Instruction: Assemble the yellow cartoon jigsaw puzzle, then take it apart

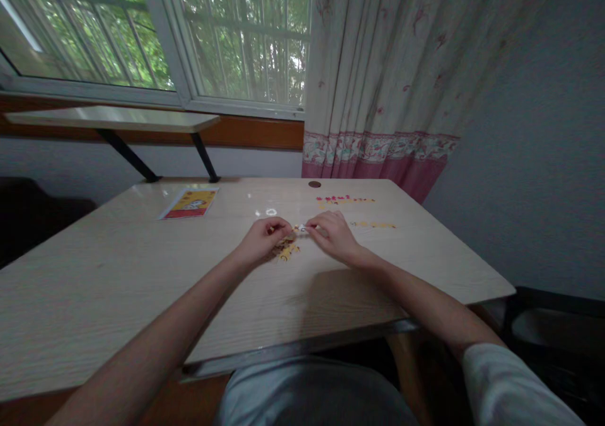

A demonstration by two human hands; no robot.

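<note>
Over the middle of the desk, my left hand (pixel 268 236) and my right hand (pixel 333 233) meet with fingertips almost touching. Both are pinched closed on small jigsaw puzzle pieces (pixel 301 228), white and yellow, held between them; whether these are joined I cannot tell. Under and beside my left hand lies a loose pile of yellow and brown puzzle pieces (pixel 284 253), partly covered by that hand. Beyond my right hand, a row of pink and red pieces (pixel 333 198) lies above a row of yellow ones (pixel 352 201). Another yellow row (pixel 375 225) is to its right.
A yellow and red picture sheet (pixel 191 203) lies at the desk's back left. Behind it stands a raised shelf (pixel 118 118) on black legs. White bits (pixel 271 212) lie beyond my left hand. A round brown cap (pixel 314 184) sits near the back edge, by the curtain (pixel 373 98).
</note>
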